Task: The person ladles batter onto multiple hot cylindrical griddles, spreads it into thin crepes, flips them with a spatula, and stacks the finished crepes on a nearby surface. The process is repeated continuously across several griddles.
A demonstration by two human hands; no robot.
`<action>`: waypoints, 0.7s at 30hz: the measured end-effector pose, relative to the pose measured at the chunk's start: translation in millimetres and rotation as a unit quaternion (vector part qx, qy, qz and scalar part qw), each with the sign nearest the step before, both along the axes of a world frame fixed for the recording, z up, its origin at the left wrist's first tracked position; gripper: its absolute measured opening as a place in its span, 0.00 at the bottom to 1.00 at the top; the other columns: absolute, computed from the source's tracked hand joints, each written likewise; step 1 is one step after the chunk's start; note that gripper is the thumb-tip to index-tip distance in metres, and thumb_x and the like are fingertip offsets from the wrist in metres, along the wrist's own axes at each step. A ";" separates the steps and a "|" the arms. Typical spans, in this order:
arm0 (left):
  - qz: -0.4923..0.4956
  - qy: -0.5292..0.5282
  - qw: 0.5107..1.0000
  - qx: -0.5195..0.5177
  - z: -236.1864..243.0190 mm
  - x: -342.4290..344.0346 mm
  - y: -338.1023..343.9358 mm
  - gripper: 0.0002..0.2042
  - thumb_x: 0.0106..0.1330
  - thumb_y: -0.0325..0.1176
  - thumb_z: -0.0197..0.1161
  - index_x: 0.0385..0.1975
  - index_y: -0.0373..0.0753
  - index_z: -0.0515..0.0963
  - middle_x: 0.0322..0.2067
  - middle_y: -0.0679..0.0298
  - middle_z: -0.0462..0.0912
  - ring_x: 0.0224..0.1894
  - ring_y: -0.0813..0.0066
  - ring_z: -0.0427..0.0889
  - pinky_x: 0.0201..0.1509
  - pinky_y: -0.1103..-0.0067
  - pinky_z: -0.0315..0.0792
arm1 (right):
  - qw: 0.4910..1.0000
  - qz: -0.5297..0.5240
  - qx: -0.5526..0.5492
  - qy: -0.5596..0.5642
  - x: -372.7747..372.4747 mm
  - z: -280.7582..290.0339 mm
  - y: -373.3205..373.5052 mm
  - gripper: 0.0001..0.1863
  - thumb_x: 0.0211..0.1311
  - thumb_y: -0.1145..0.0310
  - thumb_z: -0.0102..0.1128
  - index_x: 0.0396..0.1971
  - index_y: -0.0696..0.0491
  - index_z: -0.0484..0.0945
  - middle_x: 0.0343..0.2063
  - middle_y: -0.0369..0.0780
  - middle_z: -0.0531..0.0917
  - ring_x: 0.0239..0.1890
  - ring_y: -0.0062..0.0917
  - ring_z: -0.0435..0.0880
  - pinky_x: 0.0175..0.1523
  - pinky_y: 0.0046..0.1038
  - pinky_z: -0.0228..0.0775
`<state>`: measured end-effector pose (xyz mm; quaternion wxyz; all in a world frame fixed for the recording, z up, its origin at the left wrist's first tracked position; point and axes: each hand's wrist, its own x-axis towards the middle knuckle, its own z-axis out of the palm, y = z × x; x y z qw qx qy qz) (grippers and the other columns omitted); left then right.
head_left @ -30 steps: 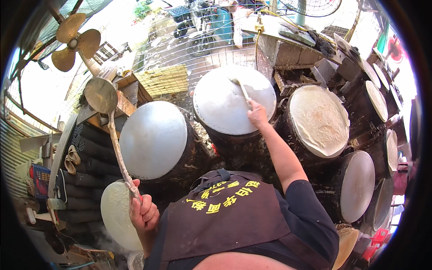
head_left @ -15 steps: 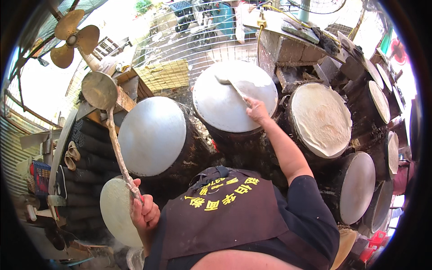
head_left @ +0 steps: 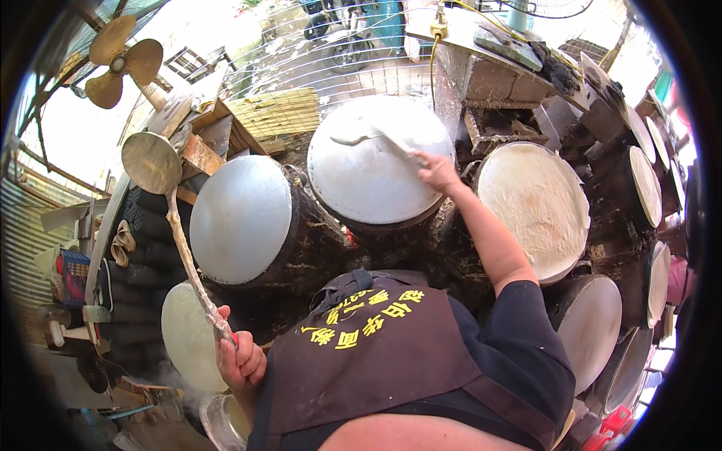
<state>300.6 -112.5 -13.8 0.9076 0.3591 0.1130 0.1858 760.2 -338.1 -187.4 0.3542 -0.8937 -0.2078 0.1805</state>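
My left hand (head_left: 242, 359) is closed round the rough wooden handle of a long-handled ladle (head_left: 151, 163), whose round tan head is raised at the left. My right hand (head_left: 438, 173) grips a pale-handled spreader (head_left: 397, 143) over the far middle round griddle (head_left: 361, 192). The spreader's head is smeared by motion, so its exact shape is unclear. White, wet-looking patches show on that griddle's far part. To its right, another griddle carries a thin cream sheet of batter (head_left: 532, 207) with ragged edges. A bare silvery griddle (head_left: 241, 219) stands left of the middle one.
A pale greenish round griddle (head_left: 192, 337) lies near my left hand, with steam beside a metal pot (head_left: 224, 422). More griddles (head_left: 594, 331) curve round my right side. A fan (head_left: 120, 64) stands far left, wire fencing (head_left: 301, 83) beyond, and dark stacked cylinders (head_left: 143, 286) at left.
The spreader has swept across the middle griddle, its handle now slanting more flatly. My right hand has shifted slightly right and away from me. My left hand still holds the ladle; the view has shifted slightly.
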 end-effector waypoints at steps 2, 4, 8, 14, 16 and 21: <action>-0.004 0.001 1.000 -0.012 -0.3 2.6 -4.4 0.25 0.75 0.39 0.44 0.69 0.49 0.47 0.18 0.71 0.58 0.11 0.88 0.53 0.07 0.89 0.55 | 0.983 -0.082 0.071 -0.151 49.6 -52.4 -25.1 0.28 0.52 0.77 0.50 0.56 0.48 0.74 0.48 0.48 0.81 0.27 0.25 0.81 0.40 0.25 0.78; -0.011 0.000 1.000 -0.010 4.2 6.3 -11.3 0.25 0.75 0.39 0.43 0.69 0.50 0.47 0.19 0.71 0.58 0.11 0.88 0.53 0.07 0.89 0.55 | 0.981 -0.050 0.020 -0.185 59.4 -43.4 -17.0 0.27 0.52 0.77 0.51 0.56 0.48 0.74 0.48 0.50 0.80 0.28 0.27 0.81 0.40 0.26 0.78; -0.012 0.012 1.000 0.013 7.6 5.3 -18.5 0.24 0.76 0.40 0.43 0.69 0.51 0.47 0.19 0.71 0.58 0.12 0.87 0.53 0.07 0.89 0.55 | 0.992 0.065 0.059 -0.085 4.4 -28.3 24.6 0.28 0.55 0.80 0.52 0.57 0.42 0.74 0.45 0.44 0.83 0.30 0.26 0.81 0.35 0.22 0.76; 0.012 0.010 1.000 0.007 10.6 3.7 -27.9 0.25 0.76 0.41 0.43 0.69 0.51 0.47 0.19 0.71 0.58 0.12 0.87 0.54 0.08 0.89 0.55 | 0.994 -0.040 0.048 -0.088 75.6 -39.4 -16.7 0.30 0.54 0.83 0.50 0.57 0.44 0.73 0.56 0.43 0.76 0.45 0.25 0.83 0.45 0.22 0.78; 0.033 0.031 0.999 0.004 14.2 6.5 -34.0 0.25 0.75 0.41 0.43 0.69 0.51 0.47 0.19 0.71 0.58 0.12 0.87 0.54 0.08 0.88 0.55 | 0.994 0.015 -0.014 -0.107 74.7 -16.8 -1.1 0.30 0.53 0.84 0.50 0.57 0.44 0.74 0.56 0.42 0.76 0.44 0.25 0.83 0.46 0.21 0.77; 0.026 0.038 0.999 0.026 13.3 6.8 -37.0 0.25 0.75 0.42 0.44 0.69 0.50 0.48 0.18 0.71 0.58 0.11 0.88 0.53 0.08 0.88 0.54 | 0.980 0.180 0.017 -0.085 23.7 -11.4 13.4 0.31 0.51 0.80 0.53 0.57 0.41 0.73 0.47 0.46 0.81 0.45 0.35 0.83 0.53 0.32 0.74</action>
